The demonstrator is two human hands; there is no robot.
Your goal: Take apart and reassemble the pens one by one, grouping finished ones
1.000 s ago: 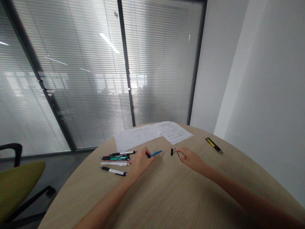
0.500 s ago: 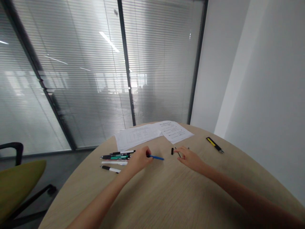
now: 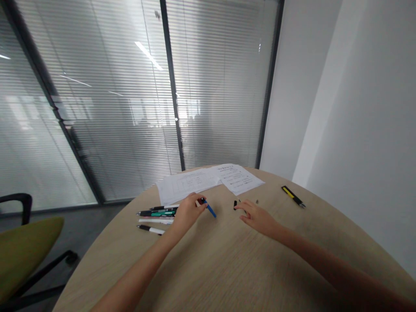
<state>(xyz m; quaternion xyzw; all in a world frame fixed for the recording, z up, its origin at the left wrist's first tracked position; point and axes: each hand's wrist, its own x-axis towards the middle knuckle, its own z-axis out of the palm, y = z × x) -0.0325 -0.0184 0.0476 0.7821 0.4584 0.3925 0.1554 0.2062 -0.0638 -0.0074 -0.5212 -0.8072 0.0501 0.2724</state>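
My left hand is closed in a pinch on a blue pen. Its blue barrel slants down to the right toward the table, and a dark end shows at my fingertips. My right hand hovers low over the tabletop with index finger and thumb apart. The tip of that index finger is right beside a short black cylindrical piece; whether it touches I cannot tell. A thin dark stick lies partly hidden behind the right fingers. Just beyond that hand is a tiny dark bit.
Several pens lie side by side left of my left hand, with a white-and-black pen nearest me. Printed papers cover the far edge of the round wooden table. A yellow-and-black item rests at right. A green chair stands left.
The blue pen has swung from nearly level to a steeper downward slant as my left hand turned and rose slightly. My right hand has barely shifted.
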